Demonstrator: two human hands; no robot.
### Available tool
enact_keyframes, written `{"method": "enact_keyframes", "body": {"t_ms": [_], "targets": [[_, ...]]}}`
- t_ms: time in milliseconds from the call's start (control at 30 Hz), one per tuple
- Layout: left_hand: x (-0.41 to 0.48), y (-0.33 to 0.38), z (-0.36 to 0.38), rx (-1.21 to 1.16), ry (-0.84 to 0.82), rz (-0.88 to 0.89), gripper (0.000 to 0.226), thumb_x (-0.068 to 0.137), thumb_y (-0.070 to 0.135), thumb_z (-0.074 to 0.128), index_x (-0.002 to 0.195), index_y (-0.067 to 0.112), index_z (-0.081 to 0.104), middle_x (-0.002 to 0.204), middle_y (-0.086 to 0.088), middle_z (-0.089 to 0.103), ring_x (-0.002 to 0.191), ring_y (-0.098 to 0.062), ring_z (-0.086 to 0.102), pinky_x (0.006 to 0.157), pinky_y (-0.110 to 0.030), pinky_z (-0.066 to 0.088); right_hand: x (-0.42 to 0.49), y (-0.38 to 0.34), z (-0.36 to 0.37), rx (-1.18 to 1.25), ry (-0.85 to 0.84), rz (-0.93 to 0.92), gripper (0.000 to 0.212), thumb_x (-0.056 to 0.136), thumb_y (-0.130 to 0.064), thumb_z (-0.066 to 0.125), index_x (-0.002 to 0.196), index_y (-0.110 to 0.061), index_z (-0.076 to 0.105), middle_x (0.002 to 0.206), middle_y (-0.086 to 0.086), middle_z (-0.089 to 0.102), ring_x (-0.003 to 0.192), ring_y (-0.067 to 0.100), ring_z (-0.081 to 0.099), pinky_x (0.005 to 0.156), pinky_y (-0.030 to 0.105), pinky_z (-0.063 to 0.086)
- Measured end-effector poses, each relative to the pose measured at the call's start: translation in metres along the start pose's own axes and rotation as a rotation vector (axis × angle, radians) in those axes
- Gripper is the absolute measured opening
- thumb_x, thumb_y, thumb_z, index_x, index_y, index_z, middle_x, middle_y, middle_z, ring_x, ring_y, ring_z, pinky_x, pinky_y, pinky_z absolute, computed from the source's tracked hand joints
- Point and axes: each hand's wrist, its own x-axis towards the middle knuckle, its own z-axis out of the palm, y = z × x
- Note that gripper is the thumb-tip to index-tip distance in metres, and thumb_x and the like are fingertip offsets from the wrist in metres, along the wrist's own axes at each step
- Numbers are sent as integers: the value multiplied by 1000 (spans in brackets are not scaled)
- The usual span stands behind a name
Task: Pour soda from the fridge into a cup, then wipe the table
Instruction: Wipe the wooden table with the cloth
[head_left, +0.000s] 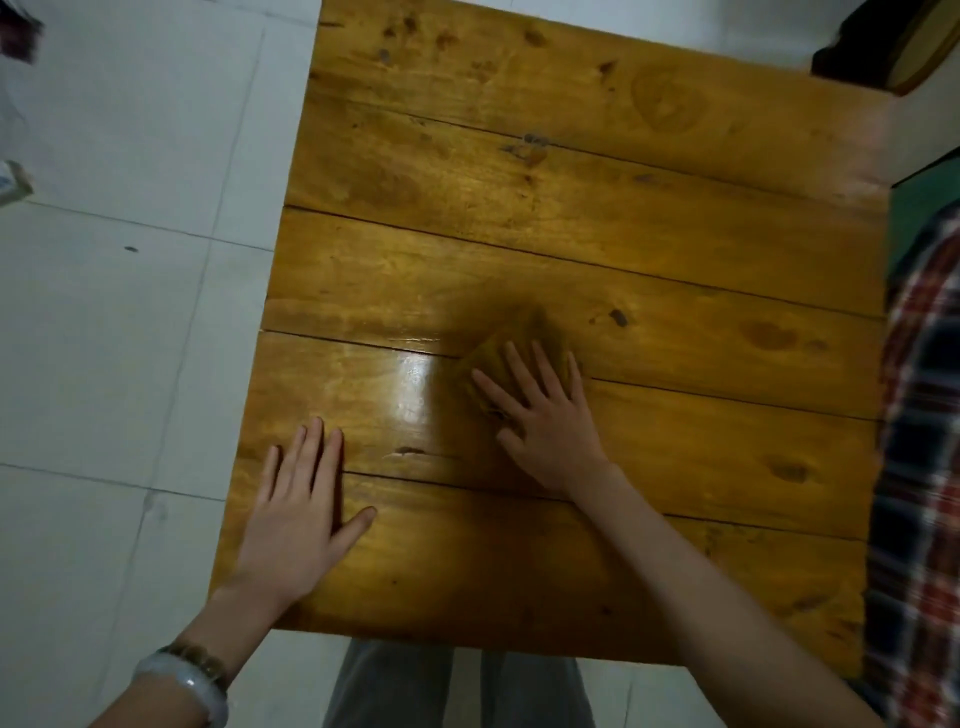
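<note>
Head view. We look down on the wooden table (571, 234), its planks parted by dark seams, standing on a pale tiled floor (130, 338). Neither cup nor soda is in view, so we judge the wiping step to be in hand. A plaid fabric (924, 415) lies along the table's right edge. The left hand (296, 514) rests flat near the left edge, fingers straight and holding nothing. The right hand (545, 415), fingers spread and straight, presses a folded yellow-brown cloth (519, 338) onto the boards near the middle. The cloth lies under the fingers, its far part blurred. We judge the risks as follows. Because the cloth is pressed rather than gripped, a quick stroke could bunch it or leave it behind. The seams may snag a fold or hold liquid. A wide sweep rightward could brush the plaid fabric. The glossy patch (415, 384) just beside the cloth may be wet film or mere glare; we cannot tell which. The bracelet (182, 680) on the left wrist could scrape the near edge.
</note>
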Motion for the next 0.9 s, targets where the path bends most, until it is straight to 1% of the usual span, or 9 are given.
{"method": "enact_keyframes", "body": {"t_ms": [67, 167, 300, 433, 500, 567, 667, 800, 900], "targets": [[2, 9, -7, -27, 31, -48, 88, 85, 67, 26, 149, 6, 18, 154, -18, 20, 143, -29, 15, 116, -43, 2, -20, 37, -1, -28, -16, 96, 63, 86, -50, 28, 147, -40, 15, 156, 6, 18, 143, 34, 15, 111, 62, 16], [13, 33, -18, -72, 101, -40, 83, 87, 63, 29, 150, 11, 15, 156, -15, 16, 145, -28, 8, 117, -40, -3, -46, 81, -4, -50, -77, 234, 64, 87, -51, 21, 148, -39, 5, 158, 7, 11, 144, 33, 4, 112, 59, 8], [43, 79, -24, -97, 87, 73, 84, 86, 68, 28, 152, 23, 3, 159, -7, 0, 146, -23, -4, 118, -42, -3, -79, 118, -2, 15, -106, 380, 62, 88, -53, 12, 147, -40, -3, 158, 5, -1, 144, 29, -10, 112, 58, -2], [71, 118, -21, -22, 26, 77, 92, 80, 79, 28, 146, 31, -14, 156, -4, -15, 144, -23, -12, 115, -42, -9, -74, 131, -7, 80, -122, 504, 61, 88, -56, 8, 144, -41, -13, 158, 3, -12, 143, 31, -16, 111, 60, -7], [75, 125, -14, 2, 25, 67, 95, 78, 80, 30, 147, 30, -11, 157, -7, -10, 145, -26, -8, 116, -44, -6, -52, 127, -12, 140, -104, 584, 61, 95, -51, 20, 145, -40, -12, 157, 5, -17, 142, 34, -17, 108, 65, -8], [75, 128, -10, -43, 46, 59, 97, 74, 80, 29, 151, 25, 3, 157, -11, 4, 144, -30, 3, 115, -45, -1, -20, 118, -17, 194, -63, 626, 61, 97, -48, 24, 147, -39, -9, 157, 7, -18, 142, 37, -18, 105, 69, -9], [79, 128, -10, -54, 53, 54, 101, 72, 80, 39, 151, 26, 7, 157, -10, 5, 144, -28, 2, 116, -44, -3, 29, 93, -25, 188, -17, 550, 63, 88, -56, 9, 148, -39, -4, 158, 10, -12, 142, 40, -13, 103, 70, -8], [86, 140, -24, -63, -8, -10, 106, 72, 73, 56, 151, 27, 3, 159, -7, -7, 145, -27, -10, 115, -44, -6, 59, 56, -27, 137, -22, 327, 62, 94, -56, 24, 148, -40, -1, 158, 11, -11, 142, 40, -12, 103, 68, -13], [86, 144, -32, -63, -54, -42, 105, 71, 70, 60, 149, 27, 5, 158, -6, -6, 145, -28, -8, 115, -45, -5, 49, 58, -23, 58, -22, 177, 62, 89, -61, 10, 147, -41, 0, 158, 9, -7, 143, 39, -9, 105, 68, -10]]}}
